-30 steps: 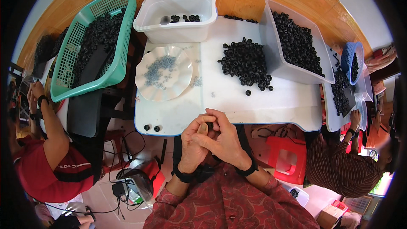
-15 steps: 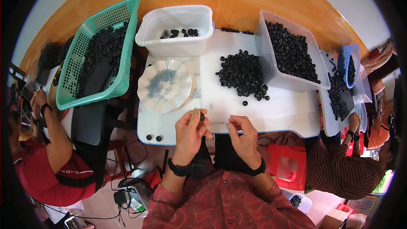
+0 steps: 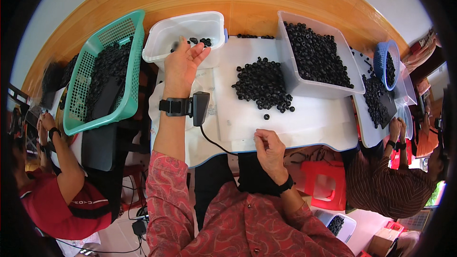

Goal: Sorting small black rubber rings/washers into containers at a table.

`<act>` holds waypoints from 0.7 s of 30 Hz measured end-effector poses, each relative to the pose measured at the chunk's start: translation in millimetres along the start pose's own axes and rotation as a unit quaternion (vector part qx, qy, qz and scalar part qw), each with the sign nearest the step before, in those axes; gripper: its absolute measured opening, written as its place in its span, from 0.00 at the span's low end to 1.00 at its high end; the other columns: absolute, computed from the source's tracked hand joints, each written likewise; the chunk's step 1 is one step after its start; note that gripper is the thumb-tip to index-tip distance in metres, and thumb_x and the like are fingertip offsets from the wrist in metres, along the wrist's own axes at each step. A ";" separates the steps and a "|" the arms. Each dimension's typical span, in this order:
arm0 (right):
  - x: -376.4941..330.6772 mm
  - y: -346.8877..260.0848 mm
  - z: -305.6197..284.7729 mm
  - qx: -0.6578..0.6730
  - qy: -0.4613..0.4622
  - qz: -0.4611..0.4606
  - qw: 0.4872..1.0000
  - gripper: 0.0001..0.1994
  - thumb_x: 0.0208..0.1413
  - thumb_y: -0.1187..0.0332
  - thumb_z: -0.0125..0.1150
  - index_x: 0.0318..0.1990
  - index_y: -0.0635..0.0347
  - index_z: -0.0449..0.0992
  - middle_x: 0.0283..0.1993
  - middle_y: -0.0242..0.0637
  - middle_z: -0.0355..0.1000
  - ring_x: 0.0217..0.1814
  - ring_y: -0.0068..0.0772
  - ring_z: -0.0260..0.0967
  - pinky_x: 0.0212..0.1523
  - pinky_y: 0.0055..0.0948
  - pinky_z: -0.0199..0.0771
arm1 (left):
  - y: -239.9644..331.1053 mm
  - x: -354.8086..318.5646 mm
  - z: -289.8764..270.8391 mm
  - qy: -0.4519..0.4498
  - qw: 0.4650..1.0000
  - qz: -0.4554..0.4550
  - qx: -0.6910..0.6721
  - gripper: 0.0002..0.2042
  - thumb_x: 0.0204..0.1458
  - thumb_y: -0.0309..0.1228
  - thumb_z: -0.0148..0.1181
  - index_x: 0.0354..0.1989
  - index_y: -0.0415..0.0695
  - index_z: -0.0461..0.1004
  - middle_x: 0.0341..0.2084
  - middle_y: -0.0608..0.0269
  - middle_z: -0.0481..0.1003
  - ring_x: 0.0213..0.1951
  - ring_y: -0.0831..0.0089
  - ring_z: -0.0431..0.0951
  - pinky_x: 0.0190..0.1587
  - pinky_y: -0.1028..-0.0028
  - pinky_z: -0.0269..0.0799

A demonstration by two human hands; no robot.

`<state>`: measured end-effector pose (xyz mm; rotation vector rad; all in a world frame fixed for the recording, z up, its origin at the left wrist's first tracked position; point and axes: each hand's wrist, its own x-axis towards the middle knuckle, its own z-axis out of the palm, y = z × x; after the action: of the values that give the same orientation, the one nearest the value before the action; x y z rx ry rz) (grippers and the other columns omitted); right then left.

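Observation:
My left hand (image 3: pixel 184 62) reaches over the near rim of a white tub (image 3: pixel 188 21), its fingers apart and nothing seen in its grasp. Inside that tub lie several small black ring-shaped parts (image 3: pixel 205 42). Low over the table's near edge, my right hand (image 3: pixel 271 154) is closed with thumb and fingertips together; whatever they hold, if anything, is hidden. Beyond it a pile of black ring-shaped parts (image 3: pixel 263 83) spreads on the white table (image 3: pixel 304 119), with one loose part (image 3: pixel 266 116) in front. My left forearm covers most of a pale wavy-edged plate (image 3: pixel 154 107).
A clear bin (image 3: pixel 328 88) full of black parts stands right of the pile. At the left is a green basket (image 3: pixel 102 123) of black pieces. A cable (image 3: pixel 216 146) trails from my left wrist's device. People sit at both sides; a red stool (image 3: pixel 326 202) stands below right.
My left hand has moved forward from the table's near edge to the white tub and let go of the small black part. My right hand's fingers have closed together.

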<state>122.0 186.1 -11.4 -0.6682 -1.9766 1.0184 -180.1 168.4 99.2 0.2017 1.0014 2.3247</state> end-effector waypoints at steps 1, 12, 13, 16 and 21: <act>-0.2 -0.1 -1.3 0.000 0.001 0.002 1.000 0.08 0.53 0.81 0.60 0.41 0.64 0.73 0.35 0.41 0.74 0.30 0.28 0.74 0.30 0.24 0.74 | 1.7 -1.7 1.6 -0.011 1.000 0.006 -0.005 0.13 0.62 0.35 0.53 0.39 0.34 0.65 0.30 0.51 0.70 0.37 0.63 0.75 0.50 0.57 0.77; 15.2 -29.7 25.6 -0.119 -0.039 -0.056 0.991 0.10 0.51 0.75 0.63 0.42 0.61 0.76 0.34 0.40 0.69 0.27 0.39 0.71 0.27 0.31 0.71 | -57.7 -135.8 -51.5 -0.017 0.944 -0.035 0.329 0.09 0.58 0.28 0.57 0.41 0.34 0.77 0.29 0.62 0.77 0.21 0.83 0.71 0.25 0.79 0.74; 17.7 -32.2 31.9 -0.119 -0.040 -0.056 0.991 0.10 0.51 0.75 0.63 0.42 0.61 0.76 0.34 0.40 0.69 0.27 0.39 0.71 0.27 0.31 0.71 | -65.5 -145.1 -57.0 -0.010 0.941 -0.029 0.336 0.08 0.58 0.27 0.57 0.40 0.34 0.77 0.28 0.62 0.77 0.20 0.83 0.71 0.24 0.79 0.72; 26.6 -36.2 46.9 -0.187 -0.055 -0.064 0.979 0.11 0.51 0.71 0.63 0.42 0.63 0.76 0.36 0.39 0.65 0.32 0.39 0.70 0.31 0.35 0.72 | -80.4 -159.9 -70.1 0.000 0.911 -0.017 0.413 0.08 0.57 0.24 0.57 0.42 0.35 0.77 0.28 0.64 0.77 0.22 0.84 0.71 0.24 0.81 0.71; 30.4 -30.5 58.5 -0.227 -0.061 -0.065 0.970 0.08 0.51 0.70 0.63 0.39 0.61 0.76 0.35 0.39 0.65 0.31 0.40 0.70 0.28 0.36 0.72 | -92.3 -168.0 -79.3 0.011 0.899 0.014 0.439 0.08 0.56 0.22 0.58 0.42 0.35 0.77 0.24 0.68 0.74 0.22 0.85 0.70 0.24 0.82 0.71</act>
<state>53.9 167.6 5.7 -0.7169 -2.3566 0.5380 -29.2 72.9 -6.4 0.5386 2.0053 1.7327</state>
